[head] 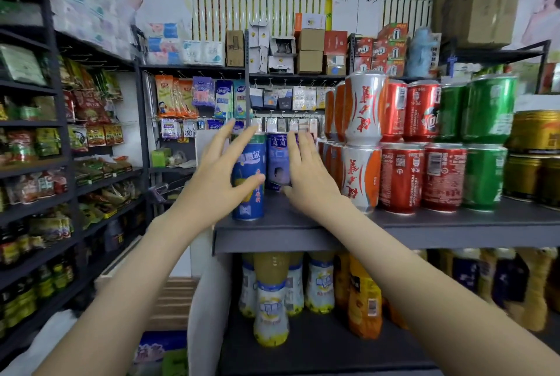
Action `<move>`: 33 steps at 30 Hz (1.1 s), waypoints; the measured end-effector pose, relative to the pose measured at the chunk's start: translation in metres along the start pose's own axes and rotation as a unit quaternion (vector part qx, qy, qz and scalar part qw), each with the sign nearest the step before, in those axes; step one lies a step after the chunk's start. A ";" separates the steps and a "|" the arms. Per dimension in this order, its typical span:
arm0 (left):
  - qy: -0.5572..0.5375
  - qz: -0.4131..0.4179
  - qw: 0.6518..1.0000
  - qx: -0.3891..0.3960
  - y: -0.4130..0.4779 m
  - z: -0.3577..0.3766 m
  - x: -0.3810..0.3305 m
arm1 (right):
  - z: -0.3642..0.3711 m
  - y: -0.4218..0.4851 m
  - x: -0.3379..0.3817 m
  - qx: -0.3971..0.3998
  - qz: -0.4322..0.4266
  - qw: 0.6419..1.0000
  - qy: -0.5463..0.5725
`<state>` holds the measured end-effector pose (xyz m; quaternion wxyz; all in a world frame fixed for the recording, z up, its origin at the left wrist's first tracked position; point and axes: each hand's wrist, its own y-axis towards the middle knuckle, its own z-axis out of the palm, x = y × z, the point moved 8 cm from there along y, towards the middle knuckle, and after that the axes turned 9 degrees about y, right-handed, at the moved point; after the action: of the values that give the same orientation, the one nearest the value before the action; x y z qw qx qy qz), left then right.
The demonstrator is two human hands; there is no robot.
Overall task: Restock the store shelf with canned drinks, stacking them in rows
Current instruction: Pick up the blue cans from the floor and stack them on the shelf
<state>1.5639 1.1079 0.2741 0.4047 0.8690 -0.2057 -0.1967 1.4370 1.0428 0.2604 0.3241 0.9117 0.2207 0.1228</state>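
Blue can [248,193] stands upright, long axis vertical, at centre frame near the grey shelf [454,224] edge: a smooth cylinder with white Chinese lettering. A dark can [277,163] stands just beside it. The left hand [218,175], fingers spread and straight, touches the blue can. The right hand [309,175], fingers straight and together, presses the dark can. Further right, red cans [424,175] stack two high.

The shelf [454,224] carries two blue cans [248,175] at nine o'clock, two silver-and-orange cans [362,178] in front, four red cans [400,177], three green cans [485,177], and three gold cans [535,130] at three o'clock.
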 end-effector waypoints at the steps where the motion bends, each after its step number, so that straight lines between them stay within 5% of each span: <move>1: 0.012 -0.007 1.000 -0.004 -0.004 0.000 -0.006 | -0.008 -0.013 0.003 -0.006 -0.010 1.000 0.020; 9: 0.086 -0.044 0.993 -0.072 -0.054 0.012 -0.085 | -0.081 -0.142 -0.008 -0.150 -0.094 0.978 0.113; 12: 0.069 -0.013 0.996 -0.058 -0.095 0.043 -0.135 | -0.082 -0.204 -0.035 -0.144 -0.078 0.976 0.140; 17: -0.016 -0.018 0.993 0.114 -0.202 0.151 -0.210 | -0.042 -0.326 -0.100 -0.060 0.022 0.976 0.207; 21: -0.072 -0.074 0.954 0.283 -0.313 0.261 -0.245 | 0.019 -0.449 -0.168 0.033 0.176 0.955 0.238; 25: -0.131 -0.111 0.882 0.438 -0.448 0.370 -0.271 | 0.089 -0.602 -0.233 0.088 0.357 0.898 0.241; 29: -0.136 -0.130 0.796 0.576 -0.610 0.464 -0.281 | 0.174 -0.787 -0.262 0.128 0.536 0.800 0.238; 33: -0.129 -0.102 0.748 0.643 -0.765 0.541 -0.280 | 0.272 -0.968 -0.239 0.184 0.649 0.697 0.241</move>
<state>1.2061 1.3660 -0.5986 -0.3027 0.9059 -0.2437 -0.1684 1.0163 1.4519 -0.5904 -0.0748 0.8092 -0.3374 0.4751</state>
